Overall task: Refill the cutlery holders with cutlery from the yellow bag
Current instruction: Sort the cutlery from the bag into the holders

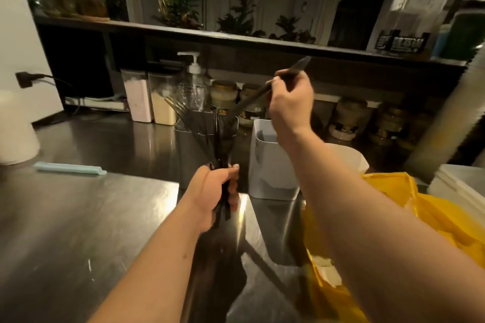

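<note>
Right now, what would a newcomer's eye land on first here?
The two hands at centre: the left hand grips a bundle of black plastic cutlery upright over the steel counter, while the right hand holds a single black utensil raised and tilted behind it. Next, the bright yellow bag at lower right, beside a white cutlery holder.

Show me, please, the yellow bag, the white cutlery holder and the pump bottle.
yellow bag [401,183], head view, upper edge.
white cutlery holder [270,173], head view, front wall.
pump bottle [193,86], head view, clear body.
</note>
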A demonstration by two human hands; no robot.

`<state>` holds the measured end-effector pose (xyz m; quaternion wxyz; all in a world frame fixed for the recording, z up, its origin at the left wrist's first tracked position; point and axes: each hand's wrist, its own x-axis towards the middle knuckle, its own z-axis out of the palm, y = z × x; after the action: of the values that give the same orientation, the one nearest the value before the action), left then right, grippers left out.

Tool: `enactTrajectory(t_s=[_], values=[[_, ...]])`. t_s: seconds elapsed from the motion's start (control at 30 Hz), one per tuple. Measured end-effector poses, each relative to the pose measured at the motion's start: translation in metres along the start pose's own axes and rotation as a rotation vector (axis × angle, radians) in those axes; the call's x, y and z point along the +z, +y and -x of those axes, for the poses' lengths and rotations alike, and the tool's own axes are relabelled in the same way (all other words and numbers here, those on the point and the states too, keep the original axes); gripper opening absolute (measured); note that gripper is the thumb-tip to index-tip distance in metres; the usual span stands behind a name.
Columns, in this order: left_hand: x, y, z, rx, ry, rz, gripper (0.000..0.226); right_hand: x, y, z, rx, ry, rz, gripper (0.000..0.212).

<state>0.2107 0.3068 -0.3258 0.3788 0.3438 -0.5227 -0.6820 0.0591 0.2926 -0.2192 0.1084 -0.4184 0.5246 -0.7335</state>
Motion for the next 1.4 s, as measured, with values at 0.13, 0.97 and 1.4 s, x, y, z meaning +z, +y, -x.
enactTrajectory(t_s=[0.13, 0.97, 1.4], values=[[-0.002, 0.001, 0.002, 0.009, -0.091, 0.054, 0.036, 0.029, 0.037, -0.015, 0.131, -0.309, 0.495, 0.014], [0.045, -0.041, 0.006, 0.011, -0.214, -0.353, 0.015, -0.077, 0.050, 0.113, -0.053, -0.057, 0.518, 0.041], [0.047, -0.036, 0.009, -0.051, -0.282, -0.408, 0.005, -0.116, 0.023, 0.097, 0.061, 0.473, -0.198, 0.013]])
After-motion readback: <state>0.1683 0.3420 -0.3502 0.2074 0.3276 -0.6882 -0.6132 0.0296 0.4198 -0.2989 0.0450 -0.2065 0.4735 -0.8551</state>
